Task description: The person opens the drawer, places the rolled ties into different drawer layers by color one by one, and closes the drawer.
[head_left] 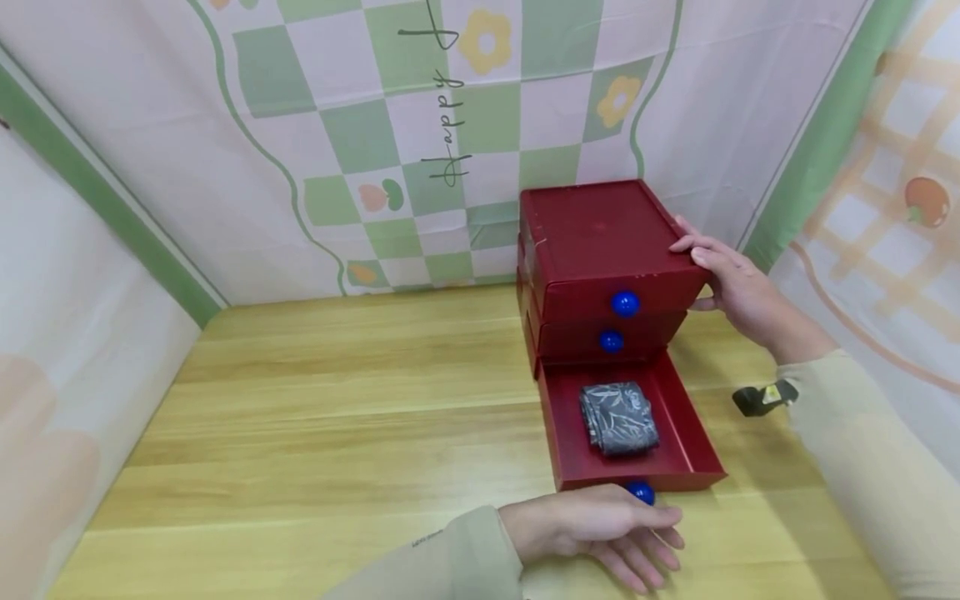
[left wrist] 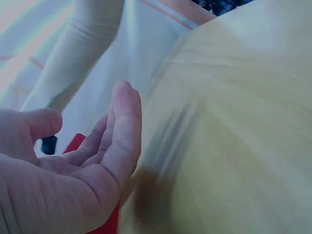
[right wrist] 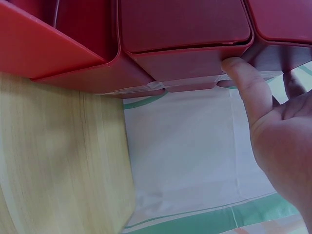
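A dark red three-drawer unit (head_left: pixel 600 233) stands on the wooden table, with blue ball knobs on its drawers. Its bottom drawer (head_left: pixel 693 421) is pulled out at the front, and a folded dark grey cloth with a pale leaf pattern (head_left: pixel 621 419) lies inside. My left hand (head_left: pixel 607 525) is just in front of that drawer, beside its blue knob (head_left: pixel 641 492); the fingers are extended and hold nothing. Against the unit's upper right side rests my right hand (head_left: pixel 738 283), fingers at the top edge. The right wrist view shows its thumb (right wrist: pixel 248 87) touching the side wall.
Behind the unit hangs a green and white checked curtain (head_left: pixel 352 133) with flowers and lettering. Curtains also stand at the left and right sides. The wooden tabletop (head_left: pixel 337 417) extends left of the unit. A small black device (head_left: pixel 761 398) is at the right sleeve.
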### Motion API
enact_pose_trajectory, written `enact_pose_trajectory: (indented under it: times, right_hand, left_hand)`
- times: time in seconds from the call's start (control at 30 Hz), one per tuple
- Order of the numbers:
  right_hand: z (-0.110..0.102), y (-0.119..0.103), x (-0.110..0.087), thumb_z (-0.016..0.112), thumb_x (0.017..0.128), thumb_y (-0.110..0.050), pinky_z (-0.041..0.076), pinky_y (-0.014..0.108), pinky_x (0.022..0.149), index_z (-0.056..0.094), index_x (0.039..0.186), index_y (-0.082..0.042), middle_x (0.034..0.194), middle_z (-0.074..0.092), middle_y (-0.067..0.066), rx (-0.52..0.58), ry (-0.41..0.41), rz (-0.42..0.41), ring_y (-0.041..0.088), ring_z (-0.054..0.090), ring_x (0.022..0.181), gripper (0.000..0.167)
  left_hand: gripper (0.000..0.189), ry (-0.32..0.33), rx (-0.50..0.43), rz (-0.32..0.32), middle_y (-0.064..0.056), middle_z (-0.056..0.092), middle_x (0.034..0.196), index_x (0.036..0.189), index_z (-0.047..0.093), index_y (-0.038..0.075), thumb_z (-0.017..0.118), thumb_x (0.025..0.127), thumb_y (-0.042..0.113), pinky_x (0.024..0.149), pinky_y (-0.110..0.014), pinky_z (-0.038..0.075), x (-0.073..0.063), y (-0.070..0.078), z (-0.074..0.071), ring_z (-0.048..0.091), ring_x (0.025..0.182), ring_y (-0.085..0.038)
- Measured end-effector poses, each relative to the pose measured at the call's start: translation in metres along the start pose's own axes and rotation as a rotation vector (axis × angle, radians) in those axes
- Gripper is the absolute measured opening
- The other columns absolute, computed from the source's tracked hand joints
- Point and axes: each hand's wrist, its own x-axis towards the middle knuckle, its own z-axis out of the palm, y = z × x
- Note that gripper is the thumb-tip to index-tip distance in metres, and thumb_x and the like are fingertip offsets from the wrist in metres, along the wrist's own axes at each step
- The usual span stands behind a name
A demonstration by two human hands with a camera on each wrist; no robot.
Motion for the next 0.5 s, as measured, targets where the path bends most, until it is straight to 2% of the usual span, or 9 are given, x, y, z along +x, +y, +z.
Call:
enact_pose_trajectory:
  times: [0.27, 0.37, 0.5]
  right_hand:
    - [0.001, 0.0, 0.0, 0.04, 0.111, -0.023, 0.06, 0.032, 0.074, 0.06, 0.133, -0.014, 0.17, 0.006, -0.01, 0.005, -0.007, -0.001, 0.025, 0.009, 0.154, 0.031]
    - [0.001, 0.0, 0.0, 0.04, 0.111, -0.023, 0.061, 0.032, 0.073, 0.06, 0.133, -0.014, 0.17, 0.007, -0.009, 0.007, -0.006, -0.005, 0.025, 0.01, 0.154, 0.03]
    - [0.001, 0.0, 0.0, 0.04, 0.111, -0.023, 0.06, 0.032, 0.073, 0.06, 0.133, -0.014, 0.17, 0.007, -0.009, -0.003, -0.007, -0.003, 0.025, 0.011, 0.154, 0.031]
  left_hand:
    - [0.051, -0.049, -0.142, -0.061, -0.024, 0.071, 0.112, 0.116, 0.067, 0.006, 0.046, 0.106, 0.051, 0.101, -0.062, 0.043, 0.012, -0.013, -0.001, 0.055, 0.121, -0.054]
    - [0.049, -0.057, -0.194, -0.058, -0.029, 0.069, 0.113, 0.117, 0.061, 0.008, 0.044, 0.106, 0.052, 0.102, -0.065, 0.04, 0.015, -0.016, -0.002, 0.052, 0.121, -0.057]
    - [0.047, -0.058, -0.221, -0.043, -0.03, 0.069, 0.112, 0.118, 0.057, 0.01, 0.043, 0.106, 0.053, 0.101, -0.067, 0.038, 0.019, -0.019, -0.003, 0.05, 0.121, -0.059]
